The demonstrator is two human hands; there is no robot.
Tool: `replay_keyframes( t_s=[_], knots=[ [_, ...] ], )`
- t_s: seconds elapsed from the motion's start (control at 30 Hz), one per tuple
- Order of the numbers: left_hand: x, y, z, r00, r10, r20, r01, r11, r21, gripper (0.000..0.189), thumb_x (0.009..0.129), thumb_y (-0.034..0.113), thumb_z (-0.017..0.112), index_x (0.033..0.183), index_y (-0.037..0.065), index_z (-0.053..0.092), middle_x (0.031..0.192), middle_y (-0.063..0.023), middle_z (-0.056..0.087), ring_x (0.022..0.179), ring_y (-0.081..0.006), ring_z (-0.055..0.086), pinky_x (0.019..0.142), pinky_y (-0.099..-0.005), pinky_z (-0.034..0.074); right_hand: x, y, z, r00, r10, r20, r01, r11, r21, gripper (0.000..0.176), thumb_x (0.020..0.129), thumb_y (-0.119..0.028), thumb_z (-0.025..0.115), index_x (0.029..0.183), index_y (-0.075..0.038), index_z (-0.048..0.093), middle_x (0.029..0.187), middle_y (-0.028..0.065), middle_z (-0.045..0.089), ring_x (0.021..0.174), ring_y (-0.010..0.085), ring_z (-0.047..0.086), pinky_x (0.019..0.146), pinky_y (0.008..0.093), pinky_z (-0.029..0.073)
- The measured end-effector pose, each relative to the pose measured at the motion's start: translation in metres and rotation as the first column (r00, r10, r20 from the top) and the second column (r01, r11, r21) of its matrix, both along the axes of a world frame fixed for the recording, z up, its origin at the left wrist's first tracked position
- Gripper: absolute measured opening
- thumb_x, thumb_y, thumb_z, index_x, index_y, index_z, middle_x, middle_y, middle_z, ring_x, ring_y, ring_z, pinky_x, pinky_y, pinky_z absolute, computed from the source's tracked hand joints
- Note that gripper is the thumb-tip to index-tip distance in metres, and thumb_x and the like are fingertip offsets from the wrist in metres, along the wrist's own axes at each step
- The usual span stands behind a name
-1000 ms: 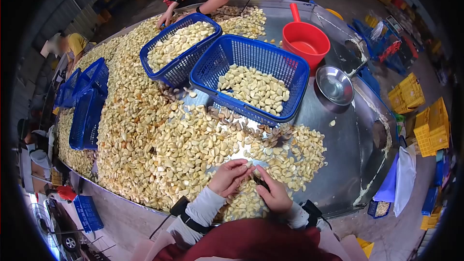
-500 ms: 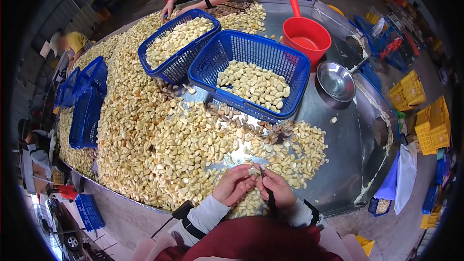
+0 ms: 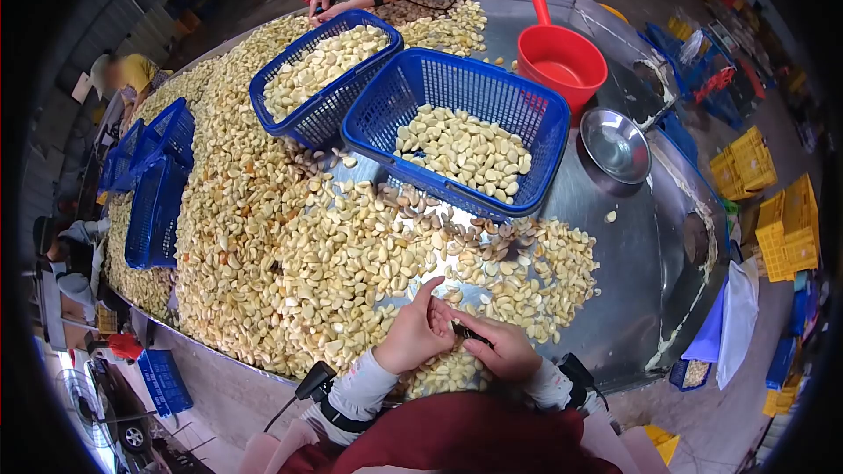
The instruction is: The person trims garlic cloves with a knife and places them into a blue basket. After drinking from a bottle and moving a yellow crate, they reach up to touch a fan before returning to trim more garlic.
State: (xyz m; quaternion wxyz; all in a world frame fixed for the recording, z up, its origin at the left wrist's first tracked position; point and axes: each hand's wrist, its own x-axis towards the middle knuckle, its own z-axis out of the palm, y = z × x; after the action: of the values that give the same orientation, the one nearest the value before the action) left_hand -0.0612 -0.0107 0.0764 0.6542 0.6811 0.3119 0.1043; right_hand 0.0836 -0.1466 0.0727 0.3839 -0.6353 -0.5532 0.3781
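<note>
My right hand (image 3: pixel 504 349) is closed around a small dark-handled knife (image 3: pixel 471 333), its tip pointing toward my left hand. My left hand (image 3: pixel 416 332) has its index finger raised and the other fingers curled beside the knife tip. A pale kernel, mostly hidden, seems to be pinched there. Both hands are close together over the near edge of the metal table (image 3: pixel 615 325). Around and beneath them lie loose cream-coloured kernels (image 3: pixel 325 254), heaped thickly to the left.
Two blue baskets (image 3: pixel 546 177) (image 3: pixel 263 114) hold kernels beyond my hands. A red dipper (image 3: pixel 562 57) and a steel bowl (image 3: pixel 615 145) stand at the right. More blue baskets (image 3: pixel 156 211) sit on the heap at left. A person's hands (image 3: pixel 325 10) work at the far edge.
My left hand has shifted slightly left, and its index finger has lifted. The knife has turned from pointing up to lying toward the left hand. The far person's hands have moved slightly.
</note>
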Motion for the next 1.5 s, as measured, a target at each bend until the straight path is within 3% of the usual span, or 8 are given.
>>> replay_keyframes(
  t_s=[0.1,0.17,0.43,0.6,0.97,1.13,1.2,1.5],
  knots=[
    [0.004,0.0,-0.007,0.998,-0.041,-0.056,0.04,0.999,-0.016,0.074,0.07,0.001,0.068,0.135,-0.004,0.033,0.082,-0.0046,0.057,0.067,-0.0087,0.054,0.064,-0.0212,0.047,-0.002,-0.007,-0.024,0.999,-0.024,-0.048,0.032,0.982,0.184,0.046,0.09,-0.017,0.055,0.134,-0.005,0.048,0.102,0.0149,0.066,0.085,0.0274,0.064,0.072,0.0332,0.049],
    [0.013,0.001,-0.007,0.997,-0.073,-0.005,0.073,0.997,-0.022,0.07,0.07,0.002,0.069,0.132,-0.004,0.035,0.081,-0.0047,0.056,0.065,-0.0108,0.054,0.062,-0.0222,0.048,-0.004,-0.011,-0.021,0.596,-0.358,-0.719,0.14,0.928,-0.345,0.043,0.093,-0.016,0.054,0.134,-0.005,0.049,0.083,0.0046,0.061,0.063,0.0108,0.054,0.058,0.0224,0.043],
    [0.085,0.1,0.096,0.944,0.01,0.331,-0.258,0.652,0.713,0.055,0.07,0.002,0.075,0.119,0.0,0.05,0.099,-0.0171,0.057,0.085,-0.028,0.058,0.071,-0.0364,0.049,0.011,-0.016,-0.028,0.518,-0.441,-0.732,0.325,0.894,-0.308,0.049,0.097,-0.013,0.048,0.144,-0.006,0.033,0.078,0.0024,0.056,0.051,0.0032,0.042,0.048,0.0165,0.036],
    [0.024,0.096,-0.025,0.899,-0.024,-0.436,0.392,0.485,0.782,0.014,0.068,0.007,0.06,0.078,0.008,0.07,0.074,-0.0128,0.061,0.07,-0.0313,0.06,0.067,-0.0408,0.049,0.007,-0.023,-0.043,0.487,-0.468,-0.738,0.252,0.884,-0.394,0.051,0.097,-0.011,0.045,0.145,-0.004,0.028,0.079,0.0062,0.057,0.049,0.0063,0.047,0.047,0.0187,0.04],
    [-0.014,0.037,-0.065,0.855,0.272,-0.442,0.246,0.537,0.807,0.018,0.075,0.008,0.064,0.091,0.003,0.056,0.085,-0.0149,0.056,0.078,-0.0326,0.059,0.064,-0.037,0.051,-0.005,0.02,-0.041,0.598,-0.351,-0.72,0.089,0.922,-0.376,0.042,0.098,-0.013,0.042,0.138,0.0,0.036,0.08,0.0059,0.056,0.05,0.0092,0.052,0.047,0.0223,0.043],
    [-0.009,0.041,-0.035,0.965,0.233,-0.116,-0.248,0.959,-0.138,0.021,0.082,0.003,0.065,0.101,-0.003,0.062,0.086,-0.0141,0.064,0.072,-0.0206,0.065,0.064,-0.0259,0.052,-0.012,0.026,-0.03,0.729,-0.216,-0.65,0.055,0.964,-0.258,0.047,0.097,-0.016,0.047,0.14,-0.001,0.035,0.082,0.0038,0.057,0.059,0.0089,0.052,0.056,0.0224,0.044],
    [-0.01,0.037,-0.017,0.941,0.336,-0.034,-0.253,0.634,-0.731,0.021,0.086,-0.001,0.062,0.107,-0.006,0.062,0.095,-0.0097,0.065,0.078,-0.0131,0.064,0.069,-0.0214,0.053,-0.01,0.03,-0.02,0.846,-0.034,-0.531,-0.023,0.995,-0.1,0.055,0.093,-0.016,0.053,0.142,-0.002,0.032,0.094,0.0106,0.064,0.076,0.021,0.063,0.072,0.0302,0.048],
    [-0.022,0.029,-0.012,0.97,0.174,0.171,-0.086,0.899,-0.429,0.045,0.079,-0.007,0.065,0.122,-0.005,0.052,0.102,-0.0114,0.066,0.083,-0.0138,0.064,0.077,-0.0251,0.054,-0.008,0.025,-0.006,0.999,0.03,-0.012,-0.029,0.995,0.091,0.059,0.09,-0.018,0.056,0.142,-0.002,0.032,0.11,0.0219,0.062,0.086,0.0347,0.064,0.069,0.0378,0.051]
  ],
)
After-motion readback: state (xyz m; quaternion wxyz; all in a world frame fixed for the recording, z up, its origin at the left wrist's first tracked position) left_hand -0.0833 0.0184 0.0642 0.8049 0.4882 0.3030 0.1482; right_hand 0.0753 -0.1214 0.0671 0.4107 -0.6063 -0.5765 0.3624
